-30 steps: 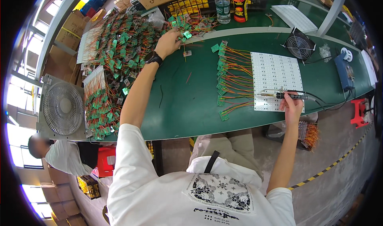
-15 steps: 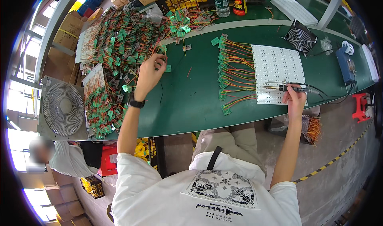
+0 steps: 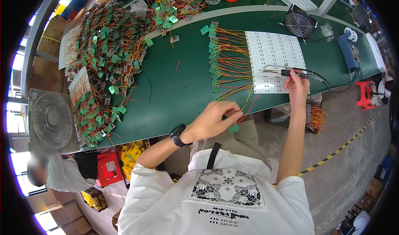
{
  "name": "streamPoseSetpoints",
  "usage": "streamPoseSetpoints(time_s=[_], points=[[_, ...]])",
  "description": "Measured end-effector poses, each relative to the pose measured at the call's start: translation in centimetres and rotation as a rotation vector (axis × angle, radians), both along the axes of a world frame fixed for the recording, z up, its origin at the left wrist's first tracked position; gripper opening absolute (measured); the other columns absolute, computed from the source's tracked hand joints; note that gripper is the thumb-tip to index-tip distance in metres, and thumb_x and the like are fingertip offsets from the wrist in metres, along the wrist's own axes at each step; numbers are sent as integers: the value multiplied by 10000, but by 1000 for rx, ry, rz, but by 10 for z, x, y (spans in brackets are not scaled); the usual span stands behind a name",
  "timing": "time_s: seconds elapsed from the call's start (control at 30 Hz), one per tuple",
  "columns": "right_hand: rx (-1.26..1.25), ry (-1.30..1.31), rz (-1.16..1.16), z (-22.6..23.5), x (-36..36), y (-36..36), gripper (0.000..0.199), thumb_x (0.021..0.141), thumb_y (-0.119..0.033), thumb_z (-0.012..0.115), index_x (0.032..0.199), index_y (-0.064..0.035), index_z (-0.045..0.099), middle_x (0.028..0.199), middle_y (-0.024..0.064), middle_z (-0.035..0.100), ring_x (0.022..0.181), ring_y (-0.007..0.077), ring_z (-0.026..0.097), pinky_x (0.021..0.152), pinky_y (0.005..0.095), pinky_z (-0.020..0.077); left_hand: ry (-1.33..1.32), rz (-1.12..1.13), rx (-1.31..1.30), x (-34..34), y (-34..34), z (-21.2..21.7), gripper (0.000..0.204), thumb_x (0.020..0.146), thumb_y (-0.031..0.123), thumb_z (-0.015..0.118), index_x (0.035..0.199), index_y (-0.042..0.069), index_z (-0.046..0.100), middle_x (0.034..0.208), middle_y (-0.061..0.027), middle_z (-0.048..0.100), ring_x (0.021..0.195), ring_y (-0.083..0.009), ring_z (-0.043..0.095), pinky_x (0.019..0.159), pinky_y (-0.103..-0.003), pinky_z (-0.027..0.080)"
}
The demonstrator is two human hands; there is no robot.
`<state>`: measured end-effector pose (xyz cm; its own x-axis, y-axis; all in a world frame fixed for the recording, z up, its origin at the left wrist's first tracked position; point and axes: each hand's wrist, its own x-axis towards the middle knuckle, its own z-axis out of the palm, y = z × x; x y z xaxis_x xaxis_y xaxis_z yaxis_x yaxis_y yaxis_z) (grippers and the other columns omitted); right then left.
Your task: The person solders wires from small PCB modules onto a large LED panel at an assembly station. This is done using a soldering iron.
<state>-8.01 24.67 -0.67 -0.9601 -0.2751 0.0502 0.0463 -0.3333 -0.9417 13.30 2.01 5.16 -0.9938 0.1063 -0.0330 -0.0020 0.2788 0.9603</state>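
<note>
Head view, hands [image 3: 214,121] pinching wired green board [image 3: 233,128] (yellow leads)

**Around the green bench**

A heap of wired green boards [image 3: 104,56] lies well left of the hands. A small black fan [image 3: 298,24] stands beyond the right hand; a grey floor fan [image 3: 52,121] sits far left.

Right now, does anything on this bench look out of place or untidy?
Mostly the heap of wired green boards: it is tangled and spills over the green table's left edge. A few loose wire bits lie scattered mid-table.
</note>
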Motion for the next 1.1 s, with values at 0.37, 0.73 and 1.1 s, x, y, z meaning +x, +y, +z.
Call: streamPoseSetpoints(time_s=[0.37,0.73,1.1], points=[[-132,-117,-65,9,-11,-18,147,887,-137,643,971,-21,608,681,40,596,549,120,543,516,241,407,229,161,-404,-45,-30,-5,141,880,93,632,923,-42,629,829,-157,662,739,-313,641,671,-360,499],[-1,-44,-64,1,-3,-19,157,877,-116,648,959,13,611,660,63,595,505,136,544,476,242,382,32,115,270,-69,-14,-10,140,919,58,619,973,-70,639,866,-90,709,767,-147,688,751,-272,554],[70,2,-64,-5,-4,-20,171,877,-96,645,985,34,613,666,83,606,496,146,543,464,246,376,131,152,11,-71,-8,-11,136,928,92,593,958,-25,657,756,-74,675,575,-103,555,573,-252,469]])
